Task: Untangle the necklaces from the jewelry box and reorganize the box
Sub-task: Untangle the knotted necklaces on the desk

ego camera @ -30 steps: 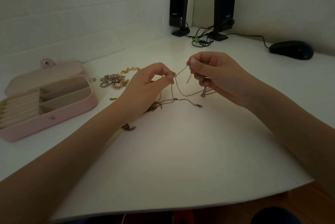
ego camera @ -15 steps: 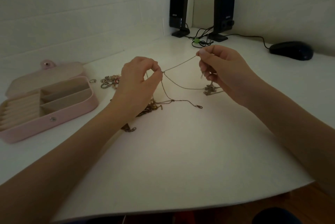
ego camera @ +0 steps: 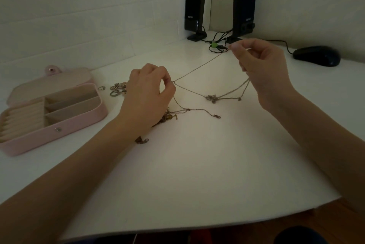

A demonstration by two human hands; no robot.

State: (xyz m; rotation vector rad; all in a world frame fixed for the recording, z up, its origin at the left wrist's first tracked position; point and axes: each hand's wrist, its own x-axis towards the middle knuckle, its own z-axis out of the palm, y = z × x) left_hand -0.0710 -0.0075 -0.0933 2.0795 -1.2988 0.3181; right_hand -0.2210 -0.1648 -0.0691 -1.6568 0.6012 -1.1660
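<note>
Grip: left hand (ego camera: 147, 93) and right hand (ego camera: 262, 66) each pinch the chain (ego camera: 199, 67), stretched taut above the tabletop (ego camera: 197, 164), right of the open jewelry box (ego camera: 59, 125).

A pale pink jewelry box (ego camera: 59, 135), black speakers (ego camera: 194, 12), a black mouse (ego camera: 316, 56), a white table (ego camera: 197, 174).

Home desk corner, speakers (ego camera: 195, 12), computer mouse (ego camera: 316, 55)
</note>
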